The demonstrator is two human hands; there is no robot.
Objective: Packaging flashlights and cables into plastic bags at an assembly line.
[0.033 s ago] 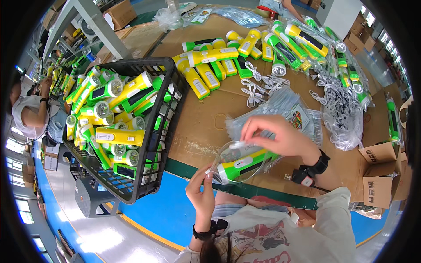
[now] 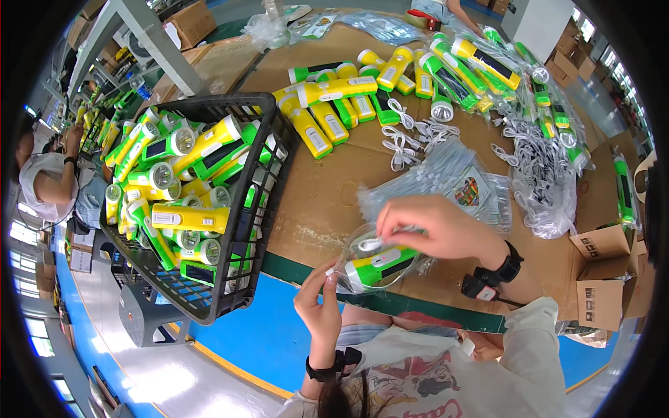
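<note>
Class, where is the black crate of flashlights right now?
In the head view, the black crate sits on the left, against the cardboard-covered table, left of both hands.

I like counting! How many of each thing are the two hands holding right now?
Between the left hand and the right hand:
torch: 1
bag: 1
cord: 1
Total: 3

No displacement is being registered between the two views: the green-and-yellow flashlight [image 2: 380, 262] is being kept inside the clear bag [image 2: 355, 275], both hands being held where they were.
</note>
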